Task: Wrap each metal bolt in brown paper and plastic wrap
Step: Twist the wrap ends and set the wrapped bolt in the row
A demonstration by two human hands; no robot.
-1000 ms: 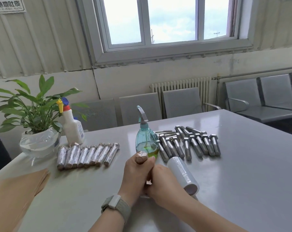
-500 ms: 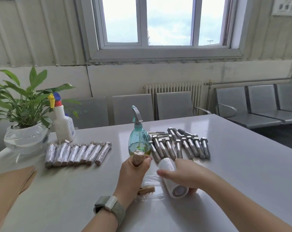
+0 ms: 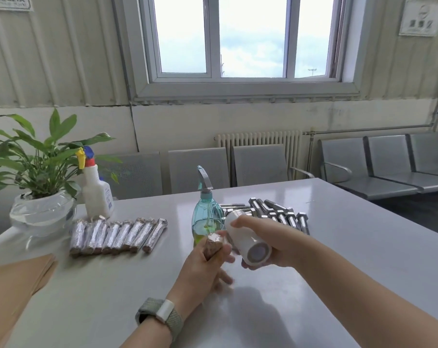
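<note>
Currently, centre frame: left hand [image 3: 202, 264] grips one paper-wrapped bolt [image 3: 214, 246], long axis tilted, visible end pointing up and away from the camera. Right hand [image 3: 270, 241] grips one plastic wrap roll [image 3: 248, 237] just right of it, core end facing the camera, long axis running away toward the bare bolts [image 3: 275, 214]. That pile sits right of centre on the desk [image 3: 338, 247], partly hidden, count unclear. Wrapped bolts [image 3: 117, 234]: roughly nine in a row at left, side by side, long axes running near-to-far, slightly slanted. Two spray bottles: teal one [image 3: 206, 217] mid-desk, white one [image 3: 97, 192] by the plant [image 3: 39, 159]. Brown paper stack [image 3: 14, 280] lower left.
</note>
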